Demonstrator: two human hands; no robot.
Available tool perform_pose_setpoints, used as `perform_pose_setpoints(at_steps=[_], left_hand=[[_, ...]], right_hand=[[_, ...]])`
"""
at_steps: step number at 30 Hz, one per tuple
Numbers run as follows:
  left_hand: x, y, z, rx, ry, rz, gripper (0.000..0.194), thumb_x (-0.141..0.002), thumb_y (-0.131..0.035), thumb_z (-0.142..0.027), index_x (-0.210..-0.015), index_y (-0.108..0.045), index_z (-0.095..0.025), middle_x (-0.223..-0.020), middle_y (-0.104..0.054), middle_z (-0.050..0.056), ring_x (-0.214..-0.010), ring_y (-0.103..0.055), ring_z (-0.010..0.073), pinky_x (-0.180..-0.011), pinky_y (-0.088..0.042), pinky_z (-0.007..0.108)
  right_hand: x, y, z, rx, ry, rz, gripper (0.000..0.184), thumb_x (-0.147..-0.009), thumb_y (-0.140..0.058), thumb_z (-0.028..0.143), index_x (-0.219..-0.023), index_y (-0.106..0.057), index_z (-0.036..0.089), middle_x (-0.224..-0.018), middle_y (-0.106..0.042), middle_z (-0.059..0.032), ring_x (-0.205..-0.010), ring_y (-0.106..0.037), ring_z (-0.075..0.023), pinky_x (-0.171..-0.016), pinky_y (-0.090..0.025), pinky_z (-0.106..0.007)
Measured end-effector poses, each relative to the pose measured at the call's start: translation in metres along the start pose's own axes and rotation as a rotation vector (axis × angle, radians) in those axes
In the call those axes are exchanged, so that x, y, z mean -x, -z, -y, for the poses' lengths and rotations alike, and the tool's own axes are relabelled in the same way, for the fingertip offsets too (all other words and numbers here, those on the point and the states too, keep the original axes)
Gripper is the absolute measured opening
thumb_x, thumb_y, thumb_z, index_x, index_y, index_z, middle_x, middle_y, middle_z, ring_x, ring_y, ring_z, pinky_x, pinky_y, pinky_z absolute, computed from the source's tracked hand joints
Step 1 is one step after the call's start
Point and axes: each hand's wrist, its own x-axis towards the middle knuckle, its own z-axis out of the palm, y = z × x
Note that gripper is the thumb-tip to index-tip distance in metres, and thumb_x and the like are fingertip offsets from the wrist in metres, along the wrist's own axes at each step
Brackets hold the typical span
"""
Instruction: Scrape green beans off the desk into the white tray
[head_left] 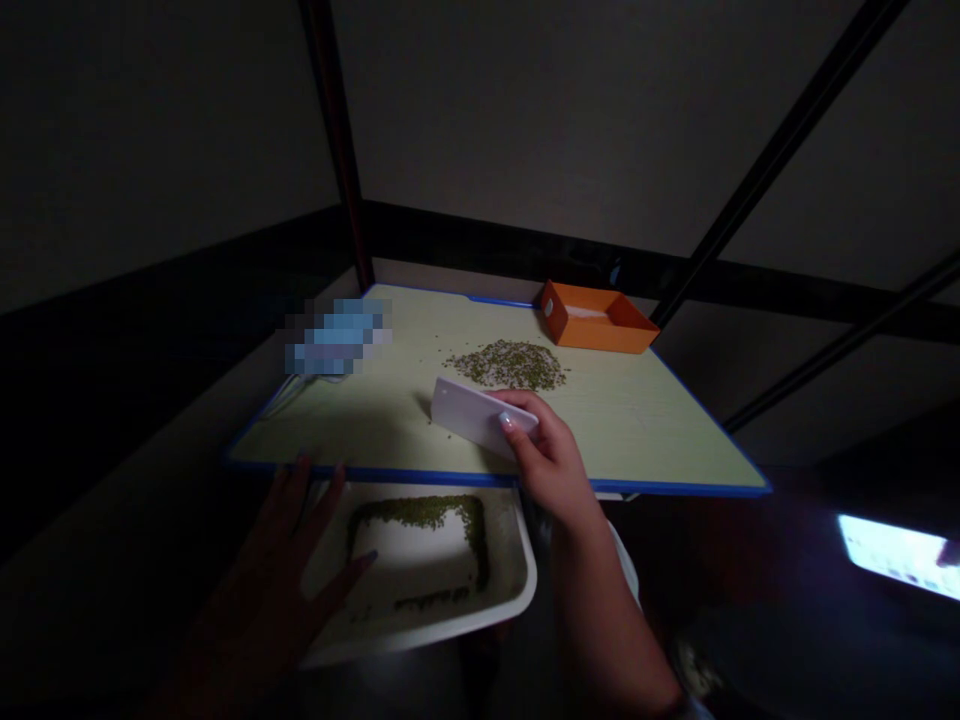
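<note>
My right hand [551,455] is closed on a flat white scraper [472,412], its long edge against the pale green tabletop. Just beyond it lies a loose heap of small green and brown grains [517,365], with a few strays around. Below the table's front edge sits a white tray [523,590], where more green grains [420,512] line the far and right sides of the floor. My left hand [300,560], dim in shadow, has its fingers spread over the tray's left side, the thumb reaching above its inside. Whether it touches the tray, I cannot tell.
An orange open box [600,325] stands at the table's back right corner. At the left lies a blurred-out blue item [337,338] with a thin cable. The table [652,430] has a blue edge. A lit screen [904,555] glows at the far right, and walls rise behind.
</note>
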Motion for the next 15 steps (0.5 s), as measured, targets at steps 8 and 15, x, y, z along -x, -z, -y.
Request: perform_pose_setpoints(at_steps=[8,15], left_hand=[[-0.0001,-0.0010,-0.0018,-0.011,-0.010,-0.017,0.075,-0.085,-0.045,-0.055,-0.149,-0.008,-0.044,-0.169,-0.004,0.000,-0.152,-0.012,0.0341,-0.112,-0.039,0.060],[-0.0012,0.0013,-0.0026,0.004,-0.006,0.004,0.077,-0.084,-0.047,-0.056,-0.150,-0.009,-0.043,-0.168,-0.004,0.002,-0.151,-0.010,0.0350,-0.112,-0.038,0.061]], right_hand=[[-0.0022,-0.0024,-0.0070,-0.028,0.005,-0.010,0.021,-0.095,-0.053,0.032,-0.111,-0.066,0.026,-0.112,-0.071,-0.0036,-0.102,-0.064,-0.0203,-0.088,-0.050,-0.031],[-0.0011,0.0005,-0.0088,-0.018,-0.003,0.027,0.024,-0.095,-0.054,0.037,-0.111,-0.066,0.025,-0.110,-0.071,-0.0035,-0.100,-0.064,-0.0204,-0.086,-0.050,-0.031]])
